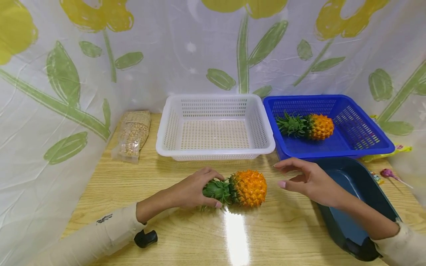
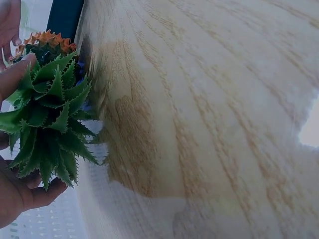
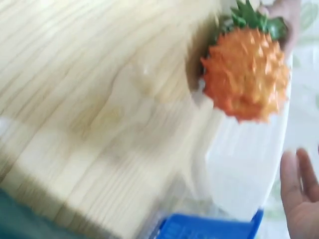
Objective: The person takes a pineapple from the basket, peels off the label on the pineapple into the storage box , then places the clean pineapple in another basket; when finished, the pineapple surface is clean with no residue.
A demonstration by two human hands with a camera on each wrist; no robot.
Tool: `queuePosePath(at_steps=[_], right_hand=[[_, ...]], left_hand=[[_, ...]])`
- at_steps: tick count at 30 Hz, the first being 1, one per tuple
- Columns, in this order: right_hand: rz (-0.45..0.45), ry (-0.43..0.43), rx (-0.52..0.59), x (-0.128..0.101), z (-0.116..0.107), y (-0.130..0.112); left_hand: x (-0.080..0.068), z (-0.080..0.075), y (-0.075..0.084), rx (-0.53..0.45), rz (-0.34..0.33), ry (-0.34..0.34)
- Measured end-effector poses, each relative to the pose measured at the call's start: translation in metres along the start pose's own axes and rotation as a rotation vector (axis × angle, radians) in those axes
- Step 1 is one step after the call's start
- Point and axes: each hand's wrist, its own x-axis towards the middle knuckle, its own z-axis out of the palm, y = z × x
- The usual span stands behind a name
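Observation:
A small orange pineapple with a green leafy crown lies on its side on the wooden table, in front of the white basket. My left hand holds it by the crown, thumb on the near side and fingers on the far side. In the left wrist view the leaves show between thumb and fingers. To the right of the fruit is my right hand, fingers loosely bent and nothing in them. The right wrist view shows the spiky fruit end apart from that hand.
A white basket stands at the back. Beside it, a blue basket contains another pineapple. A dark teal tray lies under my right forearm. A bag of beige kernels is at back left, a lollipop at right.

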Motion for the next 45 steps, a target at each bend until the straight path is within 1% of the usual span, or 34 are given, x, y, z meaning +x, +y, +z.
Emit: queuePosePath(at_steps=[4, 6, 8, 11, 16, 22, 27, 33, 37, 41, 45], right_hand=[[0.006, 0.024, -0.011, 0.004, 0.014, -0.005], [0.013, 0.023, -0.011, 0.006, 0.021, -0.004], [0.015, 0.011, -0.004, 0.009, 0.028, -0.003], [0.016, -0.029, 0.01, 0.015, 0.039, -0.003], [0.01, -0.049, -0.028, 0.025, 0.052, -0.006], [0.001, -0.061, -0.077, 0.032, 0.061, -0.01], [0.031, -0.07, -0.086, 0.037, 0.069, -0.009], [0.022, -0.084, -0.078, 0.043, 0.079, -0.008], [0.04, -0.081, -0.085, 0.046, 0.084, -0.008], [0.055, -0.065, -0.132, 0.048, 0.085, -0.008], [0.043, -0.059, -0.181, 0.05, 0.085, -0.006]], left_hand=[[0.001, 0.0, 0.001, 0.0, -0.006, -0.003], [0.001, 0.0, 0.001, 0.003, -0.005, -0.003], [0.001, 0.0, 0.001, 0.004, -0.002, -0.003], [0.002, 0.0, 0.0, 0.007, 0.003, -0.001], [0.003, 0.0, 0.0, 0.008, 0.023, 0.01], [0.003, 0.0, 0.0, 0.006, 0.025, 0.01], [0.002, 0.001, 0.0, -0.004, 0.023, 0.011], [0.001, 0.001, -0.001, -0.004, 0.023, 0.014], [0.001, 0.001, -0.001, -0.003, 0.017, 0.013], [0.001, 0.002, -0.001, -0.01, 0.008, 0.012], [0.001, 0.001, -0.001, -0.013, 0.007, 0.008]])
